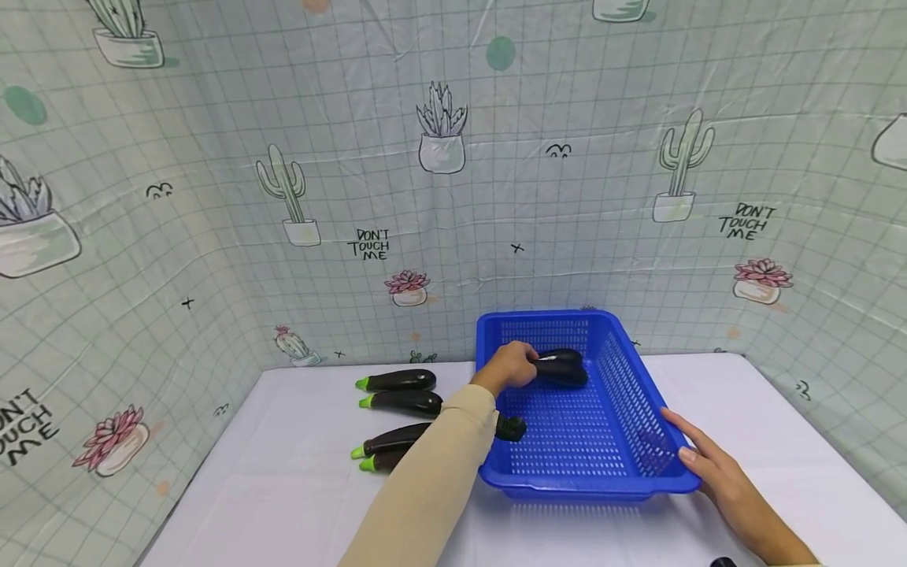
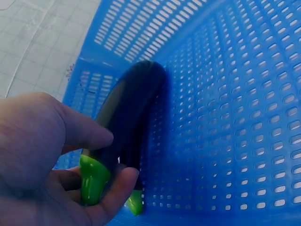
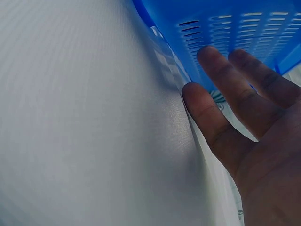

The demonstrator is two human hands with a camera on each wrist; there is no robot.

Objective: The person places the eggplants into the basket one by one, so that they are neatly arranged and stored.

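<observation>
In the head view my left hand (image 1: 513, 366) reaches into the blue plastic basket (image 1: 567, 490). It grips a dark eggplant (image 2: 124, 108) near the green stem end, with the thumb on one side and curled fingers on the other. A second eggplant (image 2: 133, 146) lies beside it, partly hidden, against the basket's far left area. My right hand (image 1: 723, 476) touches the basket's right front corner from outside. In the right wrist view its fingers (image 3: 240, 92) stretch out straight along the slotted outer wall.
Several eggplants (image 1: 400, 402) lie on the white tabletop (image 1: 283, 441) left of the basket, partly behind my left sleeve (image 1: 439, 472). A cactus-print sheet (image 1: 496, 213) rises behind the table. A small dark object (image 1: 510, 428) sits beside the left sleeve.
</observation>
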